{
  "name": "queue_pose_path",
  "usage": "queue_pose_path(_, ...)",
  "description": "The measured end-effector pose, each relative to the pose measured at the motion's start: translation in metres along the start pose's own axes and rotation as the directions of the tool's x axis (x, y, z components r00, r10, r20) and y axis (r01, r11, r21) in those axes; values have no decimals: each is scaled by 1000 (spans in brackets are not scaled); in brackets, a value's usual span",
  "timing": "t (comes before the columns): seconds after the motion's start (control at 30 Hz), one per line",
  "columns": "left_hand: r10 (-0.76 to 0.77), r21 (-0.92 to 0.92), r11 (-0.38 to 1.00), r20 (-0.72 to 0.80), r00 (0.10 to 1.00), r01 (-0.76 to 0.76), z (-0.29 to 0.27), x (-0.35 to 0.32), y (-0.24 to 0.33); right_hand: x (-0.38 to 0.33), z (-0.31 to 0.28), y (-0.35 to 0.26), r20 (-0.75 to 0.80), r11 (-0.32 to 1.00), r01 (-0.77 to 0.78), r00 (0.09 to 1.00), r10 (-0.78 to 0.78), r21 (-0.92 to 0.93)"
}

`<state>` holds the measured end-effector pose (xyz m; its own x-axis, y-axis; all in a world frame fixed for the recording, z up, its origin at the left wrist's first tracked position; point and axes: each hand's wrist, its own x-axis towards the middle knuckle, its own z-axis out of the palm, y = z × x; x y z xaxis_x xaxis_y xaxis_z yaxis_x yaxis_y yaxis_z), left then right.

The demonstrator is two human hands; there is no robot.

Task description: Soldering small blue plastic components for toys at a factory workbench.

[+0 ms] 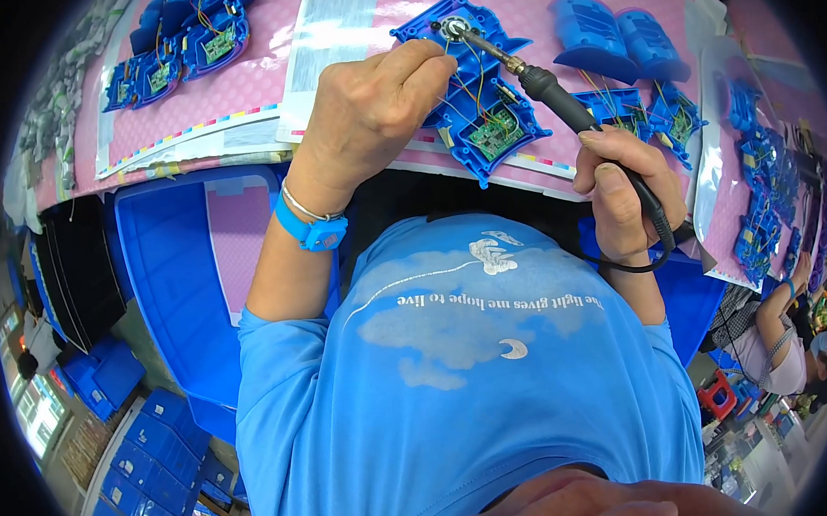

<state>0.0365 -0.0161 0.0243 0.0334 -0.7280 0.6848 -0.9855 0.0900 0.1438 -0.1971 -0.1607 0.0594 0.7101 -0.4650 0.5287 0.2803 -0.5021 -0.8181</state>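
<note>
My right hand (627, 189) is closed round the dark handle of a soldering iron (554, 95). The iron's metal tip reaches a round silver part (456, 27) in a blue plastic housing (472, 168). Inside the housing sits a green circuit board (498, 130), with thin yellow and dark wires running from it. My left hand (375, 112) is at the housing's left side, fingers pinched together near the silver part. What those fingertips hold, if anything, is hidden. A blue wrist strap (312, 227) circles my left wrist.
More blue housings with boards (215, 45) lie at the far left. Rounded blue shells (593, 43) and wired halves (675, 117) stand to the right. A blue bin (169, 269) is below the table's front edge. At the right, another person (777, 334) works beside several blue parts (762, 206).
</note>
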Motion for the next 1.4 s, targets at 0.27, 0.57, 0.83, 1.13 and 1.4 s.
queue_pose_path(0.27, -11, -44, 999, 12, 1000, 11, -2, 1, 0, -1, -1, -1, 4, 1000, -8, 1000, 8, -4)
queue_pose_path(0.57, -27, -144, 989, 72, 997, 37, -10, 5, 2, -4, -3, -1, -29, 999, -21, 999, 22, 34)
queue_pose_path(0.83, -183, -538, 790, 251, 951, 294, -35, -10, 1, -3, -10, -4, -109, 1000, -17, 994, 20, 24)
queue_pose_path(1.13, -107, -166, 972, 332, 937, 170, -32, 13, -27, -8, -19, -16, -227, 999, 4, 974, 6, 46)
queue_pose_path(1.4, -73, 8, 997, 449, 890, 78, -108, 13, -156, -16, -23, -24, -227, 997, 32, 974, -15, 72)
